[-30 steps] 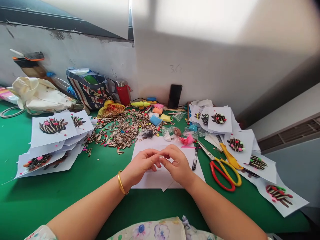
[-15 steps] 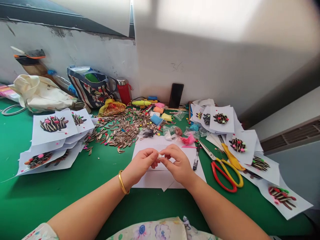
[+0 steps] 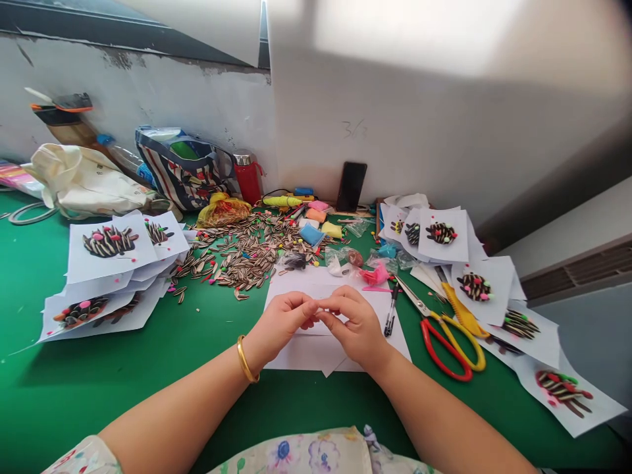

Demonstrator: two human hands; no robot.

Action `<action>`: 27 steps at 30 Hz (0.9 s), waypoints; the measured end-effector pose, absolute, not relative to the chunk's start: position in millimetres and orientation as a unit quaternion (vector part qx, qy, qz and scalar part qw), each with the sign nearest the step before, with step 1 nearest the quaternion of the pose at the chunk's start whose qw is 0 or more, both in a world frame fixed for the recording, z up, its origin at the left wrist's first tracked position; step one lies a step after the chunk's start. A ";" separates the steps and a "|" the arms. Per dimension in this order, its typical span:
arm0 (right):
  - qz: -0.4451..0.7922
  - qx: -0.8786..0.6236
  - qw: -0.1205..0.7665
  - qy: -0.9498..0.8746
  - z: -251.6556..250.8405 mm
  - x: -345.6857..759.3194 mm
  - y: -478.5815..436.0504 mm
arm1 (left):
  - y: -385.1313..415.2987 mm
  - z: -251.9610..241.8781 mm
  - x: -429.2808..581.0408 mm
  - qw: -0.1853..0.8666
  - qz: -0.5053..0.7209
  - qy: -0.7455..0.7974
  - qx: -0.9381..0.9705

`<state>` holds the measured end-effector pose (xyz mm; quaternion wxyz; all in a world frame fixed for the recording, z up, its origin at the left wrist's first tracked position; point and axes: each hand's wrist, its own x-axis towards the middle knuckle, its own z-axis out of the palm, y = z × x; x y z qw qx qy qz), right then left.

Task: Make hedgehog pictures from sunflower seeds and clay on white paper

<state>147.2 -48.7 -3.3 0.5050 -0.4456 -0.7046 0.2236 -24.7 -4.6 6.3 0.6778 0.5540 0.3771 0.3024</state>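
Note:
Over the white paper (image 3: 296,355), my left hand (image 3: 281,327) and my right hand (image 3: 359,327) meet fingertip to fingertip. Both are closed in a pinch around a small piece of white modelling clay (image 3: 318,310), which the fingers mostly cover. A gold bangle circles my left wrist. Just beyond the hands lie an opened bag of white clay (image 3: 337,264), a pink lump of clay (image 3: 376,274) and a black lump in plastic (image 3: 295,261). A black pen (image 3: 391,309) rests on the paper to the right of my right hand.
Scissors with red and yellow handles (image 3: 447,336) lie right of the paper. Sunflower seeds (image 3: 241,257) spread behind it. Sheets with seed pictures stack at left (image 3: 106,263) and right (image 3: 494,283). A phone (image 3: 351,186) leans on the wall near a red flask (image 3: 247,179).
My fingertips have come closer together, and the white clay between them shows less than before. The whole view has shifted slightly; the things on the table lie as they did.

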 end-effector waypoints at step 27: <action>0.262 -0.452 0.487 -0.700 2.2 150.0 -48.2 | -3.8 6.1 -25.2 0.715 0.273 0.347 0.543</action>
